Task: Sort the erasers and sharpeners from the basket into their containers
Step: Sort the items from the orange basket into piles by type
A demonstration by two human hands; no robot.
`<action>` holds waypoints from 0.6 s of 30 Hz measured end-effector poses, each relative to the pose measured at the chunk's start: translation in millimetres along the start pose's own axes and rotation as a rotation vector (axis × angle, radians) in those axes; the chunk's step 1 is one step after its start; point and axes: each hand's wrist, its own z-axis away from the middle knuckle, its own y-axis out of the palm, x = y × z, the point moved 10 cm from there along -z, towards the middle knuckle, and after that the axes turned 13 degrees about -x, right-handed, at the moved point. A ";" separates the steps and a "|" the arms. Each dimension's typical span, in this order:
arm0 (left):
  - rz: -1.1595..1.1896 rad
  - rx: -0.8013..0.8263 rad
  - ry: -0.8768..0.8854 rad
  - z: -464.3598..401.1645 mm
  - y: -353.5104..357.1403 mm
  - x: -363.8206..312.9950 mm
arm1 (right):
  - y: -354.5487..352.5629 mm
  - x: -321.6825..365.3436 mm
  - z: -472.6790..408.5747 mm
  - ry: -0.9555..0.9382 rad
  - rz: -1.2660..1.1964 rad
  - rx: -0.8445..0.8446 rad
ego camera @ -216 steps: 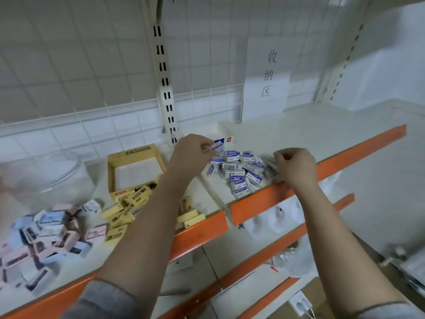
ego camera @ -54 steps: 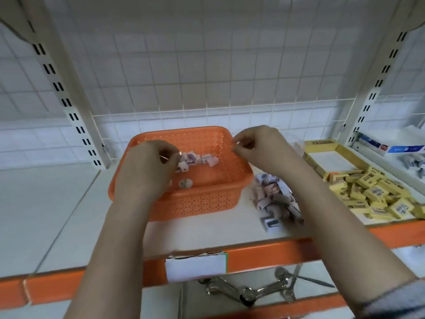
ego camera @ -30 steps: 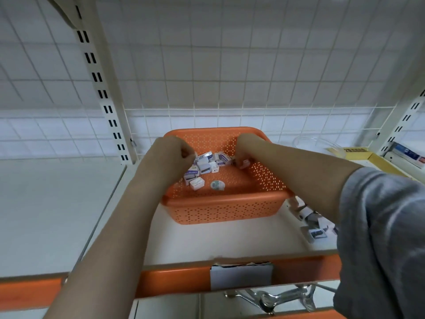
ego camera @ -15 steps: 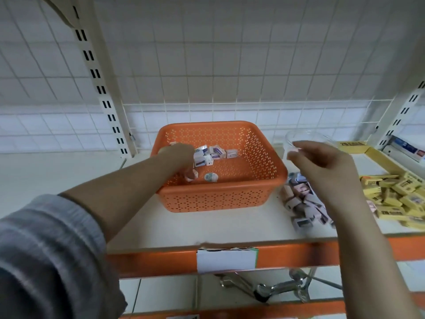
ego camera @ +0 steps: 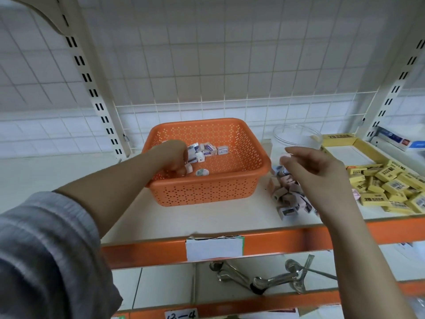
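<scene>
Inside the orange basket [ego camera: 204, 187], the left hand [ego camera: 171, 158] is curled knuckles-up over small white pieces [ego camera: 207, 150]; what it grasps cannot be told. At three o'clock, the right hand [ego camera: 312, 171] is held above the sharpener pile [ego camera: 287, 194], a pink piece [ego camera: 287, 156] pinched at its fingertips.
</scene>
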 end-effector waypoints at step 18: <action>0.740 -0.572 0.087 92.6 -109.5 -99.4 | -76.3 -32.3 -35.3 -0.005 0.133 -0.044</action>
